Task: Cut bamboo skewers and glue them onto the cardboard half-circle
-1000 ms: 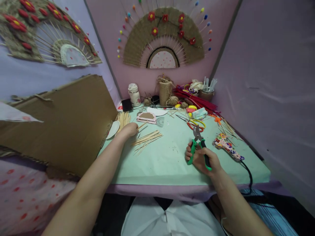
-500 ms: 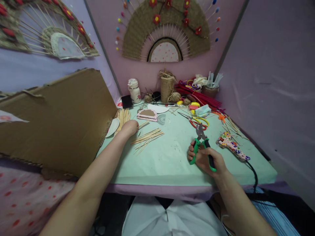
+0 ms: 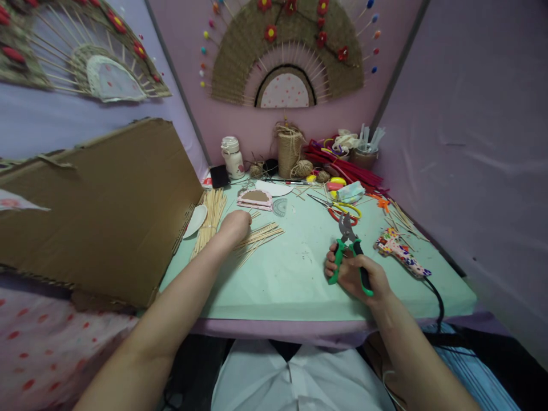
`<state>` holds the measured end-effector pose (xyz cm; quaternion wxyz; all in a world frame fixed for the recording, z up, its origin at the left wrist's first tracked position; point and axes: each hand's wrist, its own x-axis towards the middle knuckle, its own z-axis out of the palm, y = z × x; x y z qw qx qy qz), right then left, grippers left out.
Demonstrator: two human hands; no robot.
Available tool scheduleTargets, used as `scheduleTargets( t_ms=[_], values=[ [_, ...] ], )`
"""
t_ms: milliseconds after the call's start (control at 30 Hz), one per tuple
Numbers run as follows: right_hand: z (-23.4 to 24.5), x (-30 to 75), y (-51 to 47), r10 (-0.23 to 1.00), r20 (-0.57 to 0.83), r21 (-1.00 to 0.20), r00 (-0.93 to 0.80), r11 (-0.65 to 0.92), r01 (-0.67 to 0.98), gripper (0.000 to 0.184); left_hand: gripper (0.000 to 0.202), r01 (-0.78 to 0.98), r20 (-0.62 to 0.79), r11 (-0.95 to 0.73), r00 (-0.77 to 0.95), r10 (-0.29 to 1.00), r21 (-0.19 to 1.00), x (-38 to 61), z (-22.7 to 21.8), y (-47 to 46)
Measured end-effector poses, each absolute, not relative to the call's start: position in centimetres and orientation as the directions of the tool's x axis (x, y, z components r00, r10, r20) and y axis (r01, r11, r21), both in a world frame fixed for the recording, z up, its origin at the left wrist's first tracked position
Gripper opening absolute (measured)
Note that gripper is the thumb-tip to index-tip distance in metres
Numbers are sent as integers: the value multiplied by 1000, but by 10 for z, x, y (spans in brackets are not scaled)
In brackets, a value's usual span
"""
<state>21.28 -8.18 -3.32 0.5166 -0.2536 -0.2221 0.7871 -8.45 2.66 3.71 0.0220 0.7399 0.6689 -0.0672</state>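
Note:
My right hand grips green-and-black pruning shears, their blades spread and pointing away from me. At the left, my left hand is low over a loose pile of thin wooden sticks. Its fingers curl down out of sight, so what they hold, if anything, is hidden. Beside that wrist lies a thicker tied bundle of sticks. Just beyond the hand sits a small half-round cardboard piece with a pink border, next to a clear protractor.
A large cardboard sheet stands at the left. Scissors and a patterned glue gun with a black cord lie at the right. Along the back are a white bottle, a twine spool and red strips.
My left hand has shifted right, from beside the loose sticks to over them, uncovering more of the tied bundle. My right hand keeps the shears in nearly the same place.

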Motion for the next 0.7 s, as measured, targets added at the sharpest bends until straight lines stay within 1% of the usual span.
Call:
scheduleTargets(
  t_ms=[167,400,500,700],
  values=[
    [-35,213,-81,926,-164,-614,-339,-365,-700,29,25,987,-174,-134,117,978,-88,-68,29,18],
    [-35,213,-81,921,-179,-588,-346,-382,-713,32,31,978,-217,-167,138,966,-126,-61,33,7],
    [-34,213,-81,917,-166,-595,-361,-386,-705,33,32,976,-233,-172,137,963,-137,-57,32,4],
    [-35,214,-81,917,-162,-608,-363,-383,-696,33,32,983,-211,-133,104,972,-129,-58,32,7]
  ],
)
